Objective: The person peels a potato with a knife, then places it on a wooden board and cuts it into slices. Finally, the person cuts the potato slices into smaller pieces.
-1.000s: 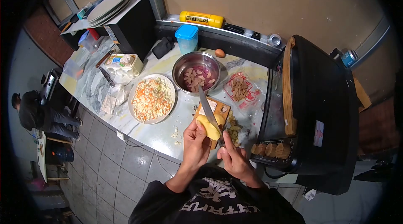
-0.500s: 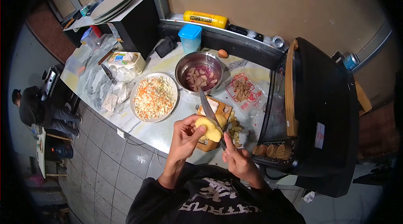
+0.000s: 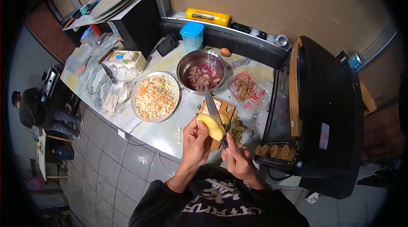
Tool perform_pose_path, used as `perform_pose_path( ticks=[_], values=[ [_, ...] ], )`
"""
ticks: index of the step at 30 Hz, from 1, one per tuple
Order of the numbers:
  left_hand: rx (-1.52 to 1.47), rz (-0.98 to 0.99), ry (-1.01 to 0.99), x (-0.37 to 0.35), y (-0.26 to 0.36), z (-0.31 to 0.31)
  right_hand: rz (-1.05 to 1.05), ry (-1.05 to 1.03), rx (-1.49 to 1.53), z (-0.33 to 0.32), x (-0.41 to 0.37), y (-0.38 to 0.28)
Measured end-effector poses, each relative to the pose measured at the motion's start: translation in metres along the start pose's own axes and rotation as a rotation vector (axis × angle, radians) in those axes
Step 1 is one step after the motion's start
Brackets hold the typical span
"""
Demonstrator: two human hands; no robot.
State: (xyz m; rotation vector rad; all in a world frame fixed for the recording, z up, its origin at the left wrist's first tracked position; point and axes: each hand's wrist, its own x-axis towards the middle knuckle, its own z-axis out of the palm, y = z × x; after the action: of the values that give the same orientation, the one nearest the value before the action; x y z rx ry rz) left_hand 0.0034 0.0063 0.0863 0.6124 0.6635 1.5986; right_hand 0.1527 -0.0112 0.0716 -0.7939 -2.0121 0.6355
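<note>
A peeled yellow potato [image 3: 210, 127] is held in my left hand [image 3: 196, 144], its fingers wrapped round the left side. My right hand [image 3: 238, 158] grips the dark handle of a knife [image 3: 213, 108], whose blade points up and away and lies beside the potato. Beneath both hands is a wooden cutting board [image 3: 228, 110], partly hidden, with a pale block on it. Peelings [image 3: 239, 132] lie at the board's right edge. Beyond the knife tip stands a steel bowl [image 3: 201, 72] with sliced pieces in it. A white plate [image 3: 173, 112] of chopped vegetables sits to the left.
A plastic bag [image 3: 245, 92] with brown pieces lies right of the bowl, near a black grill-like appliance [image 3: 331, 112]. Behind are an egg [image 3: 225, 52], a blue-lidded container [image 3: 192, 37] and a yellow bottle [image 3: 207, 17]. Another person [image 3: 32, 108] stands far left.
My left hand has turned slightly and moved a little to the right around the potato. The potato is tilted more upright, and the knife has shifted slightly with it.
</note>
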Motion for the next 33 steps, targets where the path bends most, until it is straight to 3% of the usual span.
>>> perform_pose_path(
  ticks=[12,15,18,20,25,27,31,33],
  values=[
    [0.394,0.026,-0.26,0.016,0.035,-0.023,0.113,-0.186,0.078,-0.023,-0.001,-0.006],
    [0.406,0.062,-0.248,0.017,0.029,-0.022,0.069,-0.129,0.062,-0.019,-0.003,-0.004],
    [0.257,0.045,-0.218,0.013,0.012,-0.02,0.058,-0.085,0.09,-0.011,-0.006,0.002],
    [-0.068,0.036,-0.109,0.008,0.005,-0.007,0.01,-0.042,0.072,-0.006,-0.002,0.0],
    [-0.061,0.044,-0.063,0.002,0.002,-0.006,-0.001,-0.042,0.071,-0.009,-0.003,0.0],
    [0.105,-0.006,-0.144,0.005,0.008,-0.021,0.056,-0.149,0.017,-0.018,-0.003,-0.004],
    [0.285,0.016,-0.223,0.012,0.021,-0.027,-0.055,-0.075,0.053,-0.018,0.0,0.0],
    [0.336,0.035,-0.248,0.014,0.03,-0.024,0.074,-0.178,0.075,-0.022,-0.004,-0.002]
  ],
)
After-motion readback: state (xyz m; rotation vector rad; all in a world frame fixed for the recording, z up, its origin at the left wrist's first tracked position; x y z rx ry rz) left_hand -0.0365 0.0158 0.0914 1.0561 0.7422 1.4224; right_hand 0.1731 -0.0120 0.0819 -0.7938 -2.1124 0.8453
